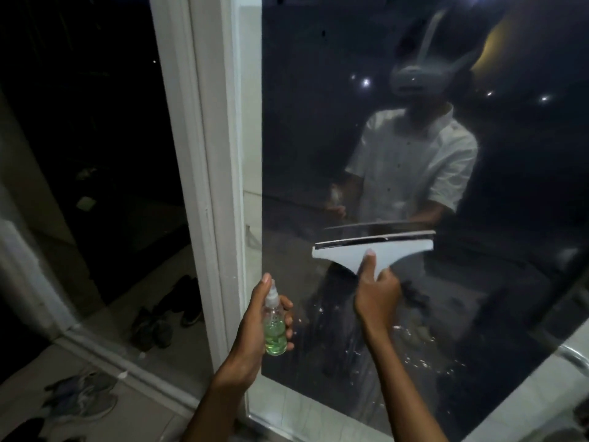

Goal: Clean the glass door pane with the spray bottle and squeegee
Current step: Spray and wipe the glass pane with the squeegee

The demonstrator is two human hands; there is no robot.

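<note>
The dark glass door pane (318, 129) fills the right of the view and mirrors a person in a white shirt. My right hand (376, 295) grips the handle of a white squeegee (398, 247), thumb up on its back, blade edge laid against the glass. My left hand (255, 323) holds a small clear spray bottle (274, 327) with green liquid in its lower half, upright beside the pane's left edge, forefinger raised behind the nozzle. Wet streaks and droplets (411, 349) cover the glass below the squeegee.
The white door frame (210, 154) stands left of the pane. Dark shoes (169, 314) lie on the floor beyond it, and grey sneakers (83, 397) lie at the bottom left. A white sill (522, 400) runs under the pane at lower right.
</note>
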